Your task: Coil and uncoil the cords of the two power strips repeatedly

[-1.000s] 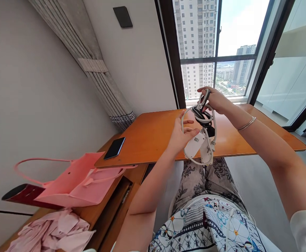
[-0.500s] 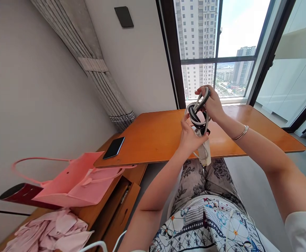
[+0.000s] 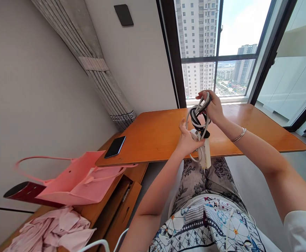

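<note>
My right hand point(image 3: 215, 107) is closed around the upper loops of a tangled bundle of black and grey-white cables point(image 3: 198, 115). Below the loops hangs a whitish power strip point(image 3: 205, 155), tilted slightly, with its lower end past the table's front edge and above my lap. My left hand point(image 3: 188, 142) grips at the strip's upper end, thumb across the front and index finger lifted off. A round white plug point(image 3: 194, 133) shows beside the left fingers, and a black plug-like piece point(image 3: 205, 134) sits near the thumb. The left fingertips behind the strip are partly hidden.
Under my hands is an orange-brown wooden table point(image 3: 155, 136), with a phone point(image 3: 115, 147) near its left corner. To the left are a pink bag point(image 3: 76, 182), a dark red cylinder point(image 3: 34, 193), crumpled pink cloth point(image 3: 53, 227) and an open drawer point(image 3: 126, 206). A window point(image 3: 237, 77) lies beyond.
Both hands and the cable bundle have come slightly lower. My left index finger has lifted away from the cable loops, and the left hand has slid down towards the power strip.
</note>
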Motion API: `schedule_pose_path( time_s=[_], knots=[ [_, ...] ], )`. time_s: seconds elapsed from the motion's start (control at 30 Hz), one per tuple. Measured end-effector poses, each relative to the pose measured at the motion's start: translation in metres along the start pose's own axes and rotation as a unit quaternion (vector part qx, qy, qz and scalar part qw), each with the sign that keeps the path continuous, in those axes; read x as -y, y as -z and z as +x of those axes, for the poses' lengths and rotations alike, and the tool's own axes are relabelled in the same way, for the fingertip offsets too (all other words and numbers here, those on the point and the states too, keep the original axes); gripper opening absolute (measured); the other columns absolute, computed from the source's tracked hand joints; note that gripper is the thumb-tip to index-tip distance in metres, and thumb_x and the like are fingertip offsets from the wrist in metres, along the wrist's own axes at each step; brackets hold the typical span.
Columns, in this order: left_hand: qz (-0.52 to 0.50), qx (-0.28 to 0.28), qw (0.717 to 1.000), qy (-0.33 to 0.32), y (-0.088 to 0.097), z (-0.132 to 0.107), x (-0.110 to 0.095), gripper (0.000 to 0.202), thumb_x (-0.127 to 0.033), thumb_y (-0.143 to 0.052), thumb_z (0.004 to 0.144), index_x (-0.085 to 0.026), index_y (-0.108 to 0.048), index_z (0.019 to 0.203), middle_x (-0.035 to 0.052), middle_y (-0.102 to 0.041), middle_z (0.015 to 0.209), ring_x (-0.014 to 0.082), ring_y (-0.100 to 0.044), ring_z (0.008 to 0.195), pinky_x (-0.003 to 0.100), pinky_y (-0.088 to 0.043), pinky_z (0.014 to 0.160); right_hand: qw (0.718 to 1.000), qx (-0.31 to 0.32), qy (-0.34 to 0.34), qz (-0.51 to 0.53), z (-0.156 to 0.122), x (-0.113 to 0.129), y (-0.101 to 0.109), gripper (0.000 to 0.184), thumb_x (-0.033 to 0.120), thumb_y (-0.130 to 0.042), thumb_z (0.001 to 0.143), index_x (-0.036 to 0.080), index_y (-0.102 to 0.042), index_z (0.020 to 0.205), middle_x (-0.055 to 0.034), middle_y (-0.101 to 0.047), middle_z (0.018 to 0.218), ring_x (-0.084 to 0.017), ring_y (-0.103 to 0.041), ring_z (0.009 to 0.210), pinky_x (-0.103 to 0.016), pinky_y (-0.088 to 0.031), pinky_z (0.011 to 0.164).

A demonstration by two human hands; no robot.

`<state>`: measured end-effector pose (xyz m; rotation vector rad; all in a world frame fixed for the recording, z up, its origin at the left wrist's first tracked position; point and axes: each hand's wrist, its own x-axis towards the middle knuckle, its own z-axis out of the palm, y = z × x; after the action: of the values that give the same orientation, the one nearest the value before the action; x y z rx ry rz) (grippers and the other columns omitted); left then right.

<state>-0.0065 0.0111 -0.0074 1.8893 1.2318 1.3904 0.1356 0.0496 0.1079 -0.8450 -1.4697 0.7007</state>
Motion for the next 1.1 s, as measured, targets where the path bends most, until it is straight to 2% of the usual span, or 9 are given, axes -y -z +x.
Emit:
schedule_pose_path(
  time_s=[0.17, 0.33, 0.47, 0.53, 0.63, 0.73, 0.8, 0.93, 1.1],
  knots=[
    [0.066, 0.019, 0.996, 0.058, 0.005, -0.001, 0.006, 0.111, -0.036, -0.086, 0.060, -0.022, -0.024, 0.151, 0.0201, -0.052, 0.141, 0.0359, -0.056, 0.127, 0.051, -0.045, 0.104, 0.999, -0.031, -0.007, 0.024, 0.013, -0.014, 0.002, 0.046, 0.067, -0.039, 0.096, 0.026, -0.056, 0.108, -0.0054, -0.068, 0.107, -0.012, -0.064, 0.061, -0.026, -0.051, 0.050],
    [0.221, 0.021, 0.974, 0.040, 0.038, 0.016, 0.001, 0.090, -0.038, -0.081, 0.064, -0.021, -0.043, 0.143, 0.0169, -0.062, 0.124, 0.0394, -0.060, 0.118, 0.050, -0.048, 0.097, 0.993, -0.008, -0.099, 0.069, 0.028, -0.044, 0.007, 0.033, 0.056, -0.046, 0.097, 0.026, -0.057, 0.106, -0.0035, -0.068, 0.101, -0.012, -0.066, 0.062, -0.026, -0.052, 0.054],
    [0.373, 0.041, 0.925, 0.056, 0.073, 0.034, 0.005, 0.081, -0.040, -0.077, 0.067, -0.020, -0.048, 0.140, 0.0178, -0.063, 0.126, 0.0400, -0.060, 0.118, 0.048, -0.047, 0.097, 0.963, 0.051, -0.224, 0.141, 0.032, -0.072, 0.000, 0.007, 0.026, -0.055, 0.096, 0.021, -0.058, 0.099, -0.0043, -0.070, 0.095, -0.011, -0.068, 0.071, -0.025, -0.057, 0.070],
    [0.444, 0.053, 0.891, 0.075, 0.088, 0.042, 0.014, 0.077, -0.041, -0.073, 0.069, -0.018, -0.050, 0.138, 0.0188, -0.062, 0.129, 0.0398, -0.059, 0.120, 0.047, -0.046, 0.098, 0.945, 0.086, -0.283, 0.140, 0.028, -0.086, -0.005, 0.009, 0.016, -0.057, 0.093, 0.019, -0.059, 0.101, -0.0064, -0.070, 0.099, -0.011, -0.070, 0.076, -0.023, -0.058, 0.074],
    [0.517, 0.076, 0.846, 0.106, 0.106, 0.052, 0.039, 0.066, -0.043, -0.070, 0.070, -0.016, -0.057, 0.129, 0.0199, -0.064, 0.128, 0.0395, -0.060, 0.118, 0.047, -0.045, 0.096, 0.929, 0.121, -0.334, 0.107, 0.013, -0.105, -0.008, 0.015, 0.019, -0.062, 0.092, 0.017, -0.060, 0.107, -0.0113, -0.069, 0.107, -0.012, -0.070, 0.076, -0.023, -0.058, 0.070],
    [0.552, 0.097, 0.815, 0.149, 0.124, 0.058, 0.067, 0.056, -0.042, -0.069, 0.071, -0.015, -0.061, 0.120, 0.0204, -0.065, 0.125, 0.0392, -0.061, 0.118, 0.046, -0.046, 0.095, 0.923, 0.155, -0.343, 0.077, -0.009, -0.117, -0.007, 0.018, 0.021, -0.065, 0.091, 0.016, -0.062, 0.108, -0.0133, -0.069, 0.113, -0.013, -0.071, 0.073, -0.022, -0.056, 0.062],
    [0.554, 0.084, 0.807, 0.189, 0.136, 0.062, 0.084, 0.054, -0.041, -0.070, 0.071, -0.013, -0.063, 0.117, 0.0214, -0.066, 0.124, 0.0397, -0.061, 0.117, 0.046, -0.046, 0.094, 0.921, 0.180, -0.341, 0.055, -0.022, -0.123, -0.004, 0.021, 0.020, -0.068, 0.089, 0.016, -0.064, 0.109, -0.0132, -0.069, 0.116, -0.013, -0.071, 0.073, -0.020, -0.055, 0.059],
    [0.559, 0.016, 0.800, 0.216, 0.155, 0.071, 0.109, 0.060, -0.040, -0.072, 0.072, -0.009, -0.060, 0.122, 0.0255, -0.062, 0.130, 0.0419, -0.057, 0.123, 0.052, -0.043, 0.099, 0.921, 0.210, -0.326, 0.016, -0.042, -0.134, 0.005, 0.022, 0.022, -0.068, 0.090, 0.016, -0.066, 0.111, -0.0127, -0.069, 0.121, -0.013, -0.072, 0.078, -0.018, -0.053, 0.059],
    [0.549, -0.055, 0.788, 0.272, 0.159, 0.082, 0.126, 0.074, -0.056, -0.063, 0.080, -0.013, -0.049, 0.139, 0.0264, -0.056, 0.139, 0.0411, -0.053, 0.130, 0.054, -0.041, 0.104, 0.932, 0.203, -0.301, -0.013, -0.055, -0.158, 0.012, 0.023, 0.023, -0.065, 0.092, 0.017, -0.066, 0.115, -0.0122, -0.069, 0.123, -0.013, -0.071, 0.082, -0.019, -0.055, 0.064]
  ],
)
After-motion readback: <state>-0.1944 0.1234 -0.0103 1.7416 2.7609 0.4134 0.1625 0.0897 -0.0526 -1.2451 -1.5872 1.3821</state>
